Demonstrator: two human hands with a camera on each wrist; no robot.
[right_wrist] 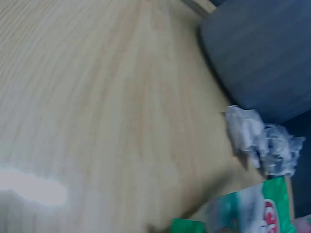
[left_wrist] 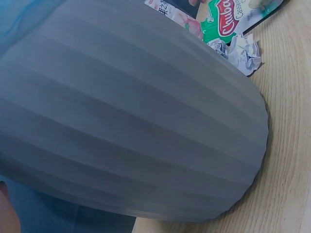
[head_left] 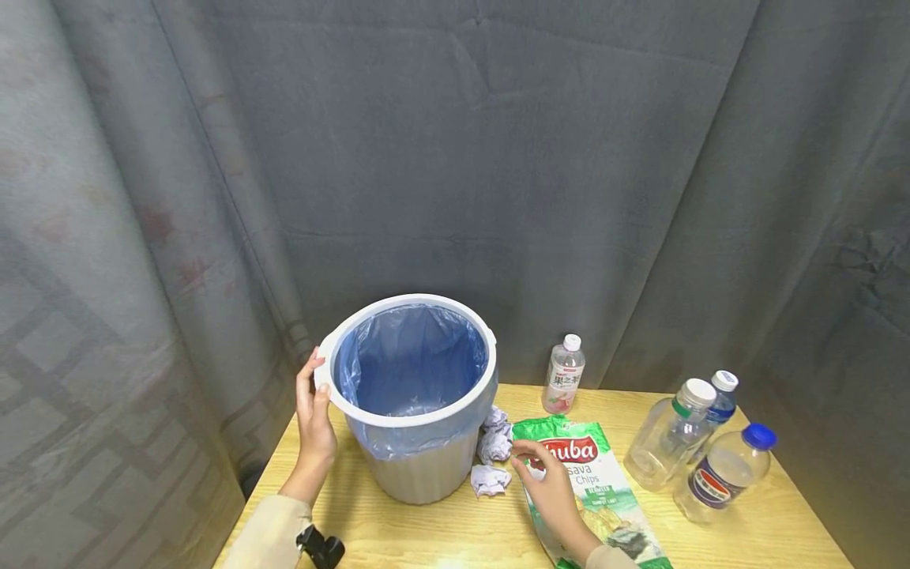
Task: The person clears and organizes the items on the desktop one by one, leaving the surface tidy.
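Two hands work at the table's [head_left: 441, 537] front edge. On the left, the left hand [head_left: 313, 419] lies upright against the bin's [head_left: 419, 466] white rim, fingers straight, thumb hooked over it. Crumpled paper balls [head_left: 492, 458] sit between bin and chips bag [head_left: 590, 490]. The right hand [head_left: 550, 494] rests on the bag, fingers loosely bent, apparently pinching its left edge. The bin might tip if pulled; the bag could slip.
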